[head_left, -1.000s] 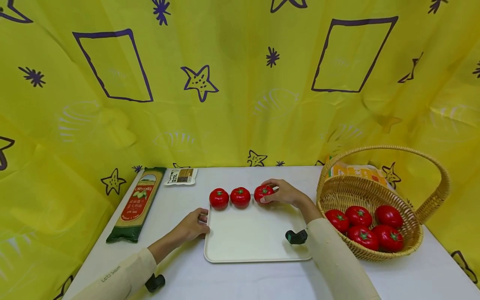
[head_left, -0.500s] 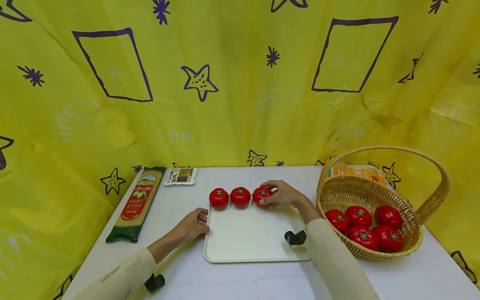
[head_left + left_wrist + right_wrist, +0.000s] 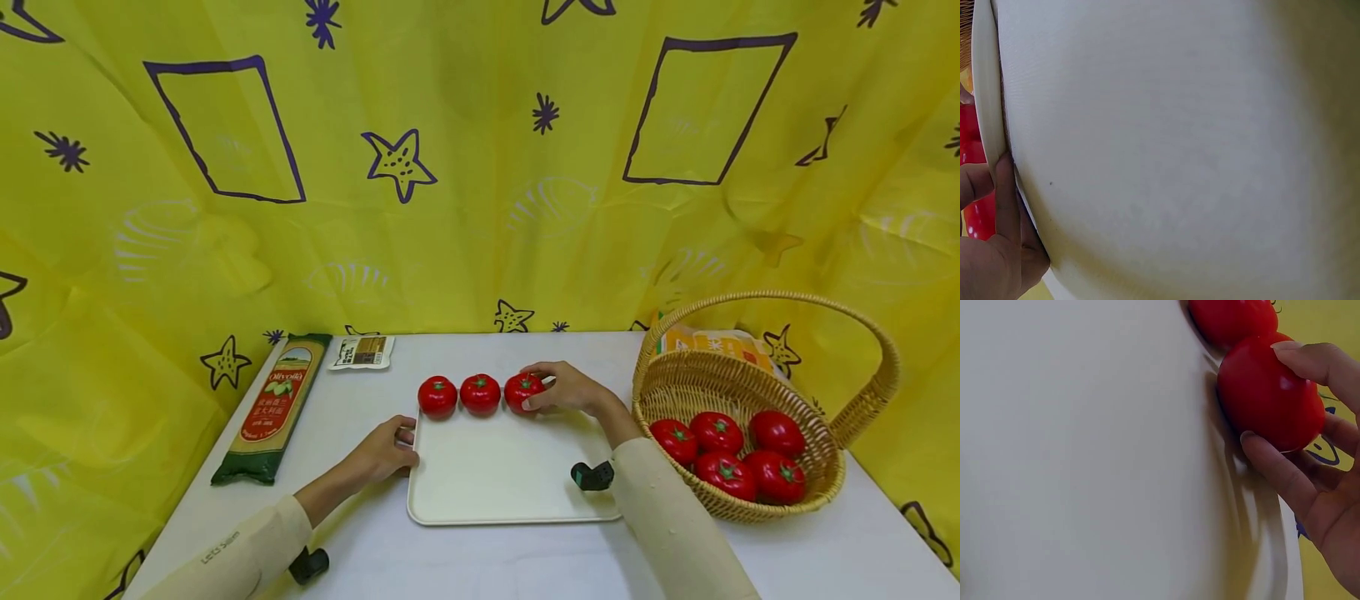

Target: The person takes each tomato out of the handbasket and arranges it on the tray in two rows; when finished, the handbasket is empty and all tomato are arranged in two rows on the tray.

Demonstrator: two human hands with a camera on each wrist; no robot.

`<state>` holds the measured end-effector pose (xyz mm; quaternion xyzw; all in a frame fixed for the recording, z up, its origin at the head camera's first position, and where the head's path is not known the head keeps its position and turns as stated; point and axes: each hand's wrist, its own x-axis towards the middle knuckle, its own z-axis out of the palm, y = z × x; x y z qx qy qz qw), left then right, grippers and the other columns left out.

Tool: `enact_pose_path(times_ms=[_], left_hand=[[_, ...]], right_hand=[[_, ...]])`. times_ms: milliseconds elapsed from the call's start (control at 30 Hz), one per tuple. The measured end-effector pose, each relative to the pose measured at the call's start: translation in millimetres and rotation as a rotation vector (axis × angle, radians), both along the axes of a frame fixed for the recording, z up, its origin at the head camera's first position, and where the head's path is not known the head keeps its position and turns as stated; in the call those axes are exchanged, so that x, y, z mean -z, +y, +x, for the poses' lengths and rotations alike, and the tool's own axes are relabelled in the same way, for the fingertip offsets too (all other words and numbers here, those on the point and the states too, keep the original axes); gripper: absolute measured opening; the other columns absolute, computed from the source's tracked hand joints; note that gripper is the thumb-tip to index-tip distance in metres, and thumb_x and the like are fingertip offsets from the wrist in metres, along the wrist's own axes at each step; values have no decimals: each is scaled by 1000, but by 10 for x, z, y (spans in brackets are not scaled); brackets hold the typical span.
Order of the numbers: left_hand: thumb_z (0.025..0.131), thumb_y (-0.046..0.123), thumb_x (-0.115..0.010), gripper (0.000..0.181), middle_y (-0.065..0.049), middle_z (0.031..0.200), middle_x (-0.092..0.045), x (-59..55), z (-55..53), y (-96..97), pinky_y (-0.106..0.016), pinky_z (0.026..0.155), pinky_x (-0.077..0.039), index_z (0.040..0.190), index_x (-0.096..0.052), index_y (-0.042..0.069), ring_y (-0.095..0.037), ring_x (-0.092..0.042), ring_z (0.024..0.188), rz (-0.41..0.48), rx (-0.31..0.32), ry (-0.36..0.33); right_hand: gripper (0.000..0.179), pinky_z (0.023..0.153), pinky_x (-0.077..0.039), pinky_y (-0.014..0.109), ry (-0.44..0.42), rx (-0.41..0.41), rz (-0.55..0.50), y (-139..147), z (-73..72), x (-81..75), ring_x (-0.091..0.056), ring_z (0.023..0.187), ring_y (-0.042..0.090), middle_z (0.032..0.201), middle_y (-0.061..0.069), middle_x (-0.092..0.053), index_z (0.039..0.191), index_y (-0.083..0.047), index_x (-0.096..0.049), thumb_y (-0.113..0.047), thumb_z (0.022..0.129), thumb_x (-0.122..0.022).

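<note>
Along the far side of the white tray point(image 3: 517, 475) three red tomatoes stand in a row. My right hand point(image 3: 570, 388) grips the rightmost tomato point(image 3: 519, 395), which sits close beside the middle tomato point(image 3: 480, 395). In the right wrist view, thumb and fingers spread round that tomato point(image 3: 1266, 394) at the tray's raised edge. The left tomato point(image 3: 437, 397) stands at the tray's far left corner. My left hand point(image 3: 384, 452) holds the tray's left edge; the left wrist view has its fingers point(image 3: 1007, 200) pinching the rim point(image 3: 988, 94).
A wicker basket point(image 3: 828, 467) with a tall handle holds several tomatoes at the right, an orange packet point(image 3: 727, 343) behind it. A long pasta packet point(image 3: 273, 408) and a small white sachet point(image 3: 363, 353) lie at the left. A yellow curtain point(image 3: 465, 250) backs the table.
My right hand has slid the rightmost tomato slightly left, narrowing the space between it and the middle one. The left hand and tray stay practically still.
</note>
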<state>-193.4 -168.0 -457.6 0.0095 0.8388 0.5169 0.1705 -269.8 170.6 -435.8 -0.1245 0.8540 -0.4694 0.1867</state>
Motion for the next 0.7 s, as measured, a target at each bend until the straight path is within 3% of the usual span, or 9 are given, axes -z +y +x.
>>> enact_pose_path(times_ms=[500,700], left_hand=[[79,-9,-70,61,-16,108,-57,-6,-20,18,-35,70,-64,136,-48,-7,-22,-61,88,-29,-20,-16],[79,-10,-70,62,-17,109,-57,-14,2,19,-35,70,-64,136,-47,-8,-22,-61,89,-29,-17,-21]], right_hand=[[65,89,-60,33,-30,-6,-38,14,31,-47,-55,123,37,141,25,-50,142,-2,-51,-14,84,-78],[67,91,-59,35,11,-25,-10,42,25,-56,-55,123,39,142,27,-50,144,-2,-48,-15,85,-77]])
